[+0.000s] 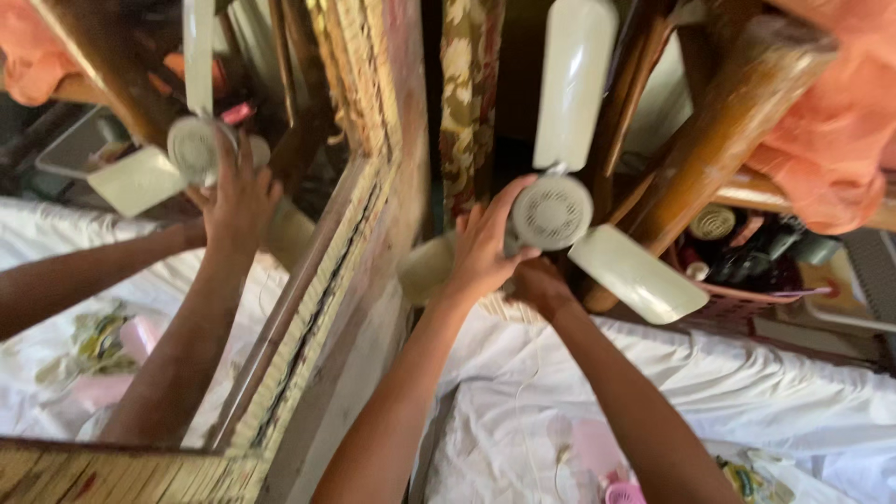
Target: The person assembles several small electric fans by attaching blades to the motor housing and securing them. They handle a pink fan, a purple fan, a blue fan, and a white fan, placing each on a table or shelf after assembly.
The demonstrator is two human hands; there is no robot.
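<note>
A small cream fan (553, 211) with a round grilled hub and three broad blades is held up in front of me. My left hand (481, 250) grips the hub's left side, thumb and fingers wrapped around it. Just below the hub, my right hand (541, 286) is curled against the fan's underside, its fingers mostly hidden. One blade (574, 79) points up, another (637, 273) slants down to the right. A mirror (112, 280) on the left reflects the fan and both arms.
The mirror's woven straw frame (322, 289) leans between me and a floral curtain (469, 93). Thick wooden poles (723, 140) and orange cloth (831, 131) hang at the right. A basket of clutter (747, 299) sits behind. White sheets (775, 392) with pink items (597, 448) lie below.
</note>
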